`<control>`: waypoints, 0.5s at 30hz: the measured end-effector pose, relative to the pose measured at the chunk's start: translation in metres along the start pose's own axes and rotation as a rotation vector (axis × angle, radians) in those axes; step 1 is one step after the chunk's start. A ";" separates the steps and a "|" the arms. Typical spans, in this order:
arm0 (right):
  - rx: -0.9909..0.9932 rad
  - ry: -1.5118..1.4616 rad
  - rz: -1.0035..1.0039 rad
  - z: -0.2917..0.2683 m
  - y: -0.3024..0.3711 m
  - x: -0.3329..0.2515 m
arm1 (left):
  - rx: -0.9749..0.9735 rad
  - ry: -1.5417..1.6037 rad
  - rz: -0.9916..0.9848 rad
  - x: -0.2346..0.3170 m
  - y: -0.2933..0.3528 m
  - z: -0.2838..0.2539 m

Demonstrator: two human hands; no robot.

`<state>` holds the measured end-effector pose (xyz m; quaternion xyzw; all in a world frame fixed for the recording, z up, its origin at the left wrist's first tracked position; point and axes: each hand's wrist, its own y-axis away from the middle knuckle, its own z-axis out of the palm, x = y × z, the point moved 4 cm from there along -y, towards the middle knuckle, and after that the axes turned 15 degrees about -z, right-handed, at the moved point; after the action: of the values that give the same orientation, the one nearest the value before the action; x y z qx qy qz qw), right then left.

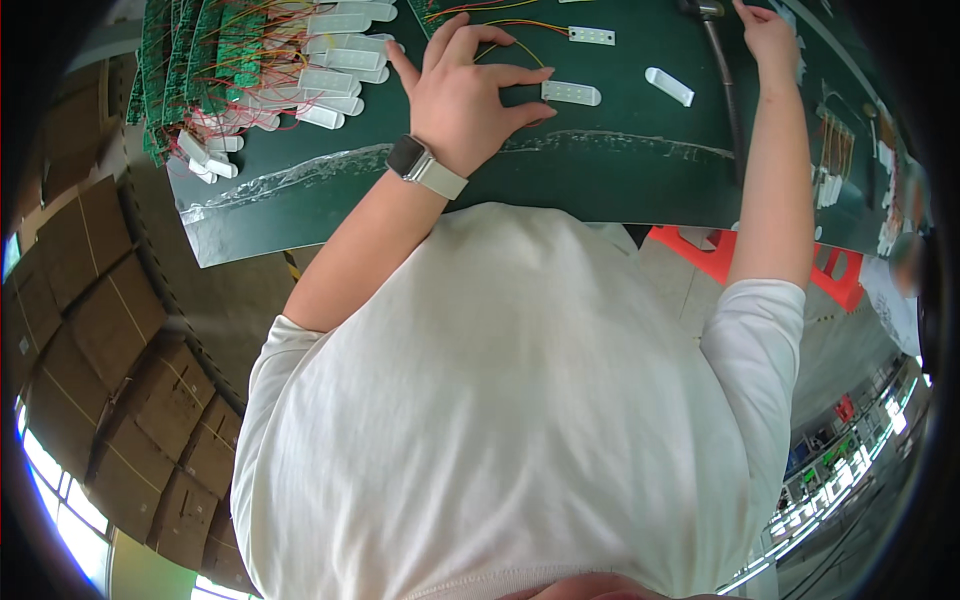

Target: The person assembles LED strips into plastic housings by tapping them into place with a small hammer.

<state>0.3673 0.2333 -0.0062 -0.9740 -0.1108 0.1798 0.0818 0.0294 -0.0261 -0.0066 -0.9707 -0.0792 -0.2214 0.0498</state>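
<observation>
Lying at upper centre of frame: white dotted strip (571, 93), rounded at right end, flat on the dark green bench (650, 205). Just left of it, left hand (462, 95) — thumb and index finger apart, tips on either side of the strip's left end (contact with the strip: can't tell from here). Other fingers of that hand spread, pointing toward the top edge. On the left wrist, watch (408, 157) with dark square face and pale band.

Above the strip, second dotted strip (592, 36), shorter and square-ended, with yellow and red wires (540, 23) running left toward the left hand. To the right, plain white casing (669, 87), tilted on the bench, well apart from both.

Further right, hammer (722, 75) with dark handle, head at top edge. Beside it, at upper right, right hand (772, 42) — fingertips close to the top edge, can't tell whether closed on anything.

At upper left, rows of green circuit boards (190, 60), wired in red to a pile of white casings (340, 60). Near right rim, bundle of wired white parts (832, 160). Below bench edge, red stool (695, 255). Down left side, stacked brown cartons (100, 310).
</observation>
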 end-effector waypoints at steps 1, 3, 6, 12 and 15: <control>-0.007 -0.010 0.000 0.005 0.000 0.001 | -0.004 -0.010 -0.007 0.003 -0.001 -0.004; 0.062 0.236 -0.108 0.000 0.003 0.005 | -0.074 0.136 -0.081 0.012 -0.004 -0.012; 0.008 0.638 -0.216 -0.010 0.012 0.014 | -0.049 0.078 -0.069 0.010 -0.002 -0.011; -0.136 -0.506 -0.060 -0.030 0.090 -0.041 | -0.109 0.099 -0.087 0.018 -0.005 -0.023; -0.302 -0.662 -0.156 -0.013 0.138 -0.104 | -0.094 0.089 -0.110 0.012 -0.003 -0.020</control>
<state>0.3029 0.0735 0.0132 -0.8528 -0.2305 0.4600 -0.0896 0.0316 -0.0241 0.0168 -0.9554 -0.1194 -0.2700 -0.0043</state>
